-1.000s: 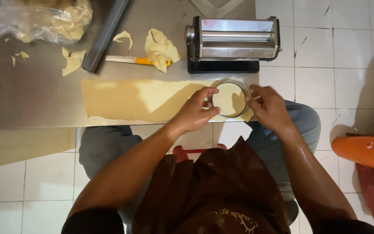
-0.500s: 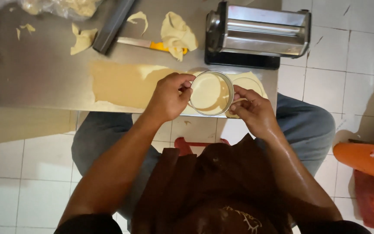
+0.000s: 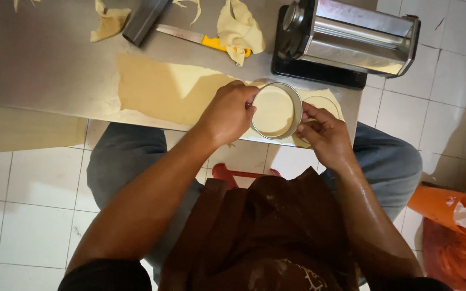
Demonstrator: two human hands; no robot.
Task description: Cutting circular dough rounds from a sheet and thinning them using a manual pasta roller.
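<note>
While the dough sheet (image 3: 173,89) is lying lengthwise along the counter (image 3: 44,59), both hands are gripping the ring cutter (image 3: 276,110) at its right end. The left hand (image 3: 227,113) is pinching the rim's left side, the right hand (image 3: 324,134) its right.

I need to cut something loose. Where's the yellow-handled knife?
In the head view, the knife lies at the table's far edge, between the dough scrap and a metal bar.

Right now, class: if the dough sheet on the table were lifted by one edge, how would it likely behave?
The dough sheet would probably flop and sag: it lies thin and flat, and the scraps nearby have folded on themselves. It may stretch or tear, since one edge looks ragged and a round cut already weakens it. It seems light for its spread.
</note>
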